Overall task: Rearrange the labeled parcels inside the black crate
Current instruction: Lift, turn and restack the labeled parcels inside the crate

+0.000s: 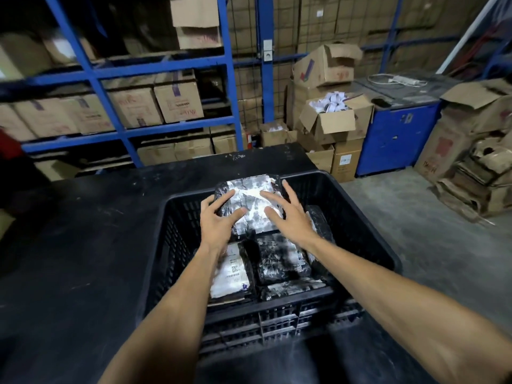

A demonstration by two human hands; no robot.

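A black slatted crate [368,231] stands on a black table and holds several black-wrapped parcels with white labels. The largest parcel [250,195] leans against the crate's far wall, its label facing me. My left hand [217,223] lies on its left part with fingers spread. My right hand [288,214] rests on its right part, fingers also spread; neither hand is closed around it. Below them lie a parcel with a white printed label [231,273], a darker parcel [279,257] and a low one at the near wall [291,289]. Another parcel [321,223] stands on the right.
The black table [83,245] extends left and behind the crate. Blue shelving [166,70] with cardboard boxes fills the back. Open cartons [335,117], a blue cabinet [396,137] and flattened cardboard [476,184] stand on the concrete floor to the right.
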